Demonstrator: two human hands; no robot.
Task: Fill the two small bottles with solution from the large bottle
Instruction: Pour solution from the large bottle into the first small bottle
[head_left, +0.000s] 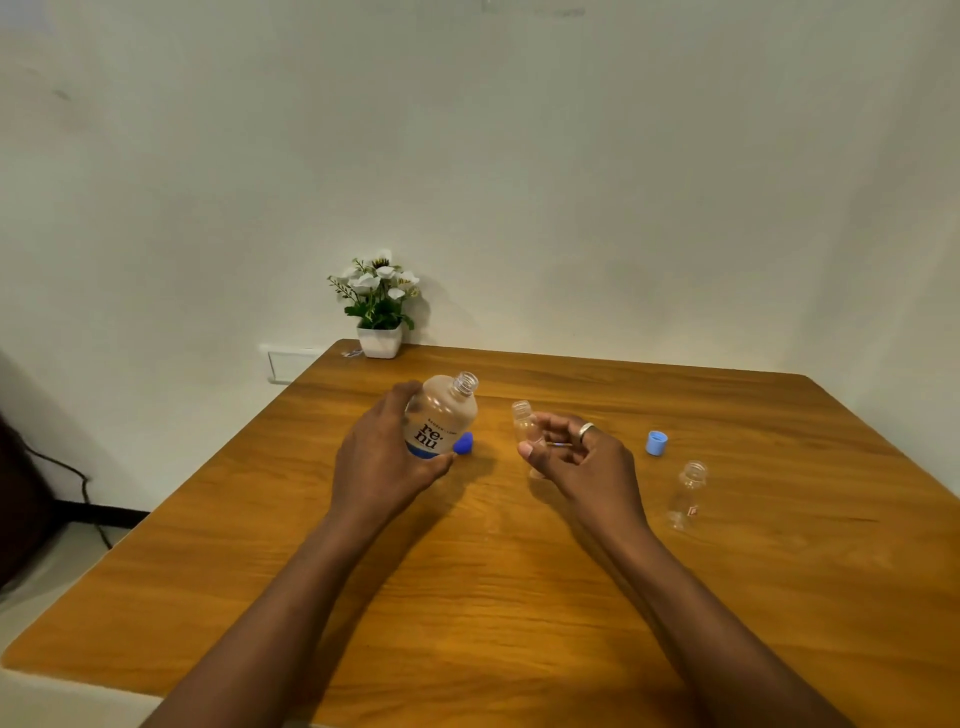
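Table (519, 597), wooden, honey-brown, rounded corners, set against a pale wall.

Large bottle (441, 415): frosted translucent plastic, white-and-blue "renu" label, neck open and uncapped. It is left of the table's middle and tilted, with its mouth leaning up and to the right. Left hand (384, 462) grips it around the lower body, fingers curled behind and thumb across the front. Whether the base touches the table cannot be told.

Dark blue cap (464, 443): lies on the table just beside the large bottle's lower right.

Small clear plastic bottle (524, 426): uncapped and near upright, its mouth close to the large bottle's neck but apart from it. Right hand (582, 462) pinches it between thumb and curled fingers. A silver ring (586, 430) sits on one finger.

Light blue round cap (656, 443): on the table, right of the right hand.

Second small clear bottle (688, 493): uncapped, a small red mark low on its side, standing on the table near the right edge, untouched.

Potted white artificial flowers (379, 306): white square pot, at the far left corner against the wall.
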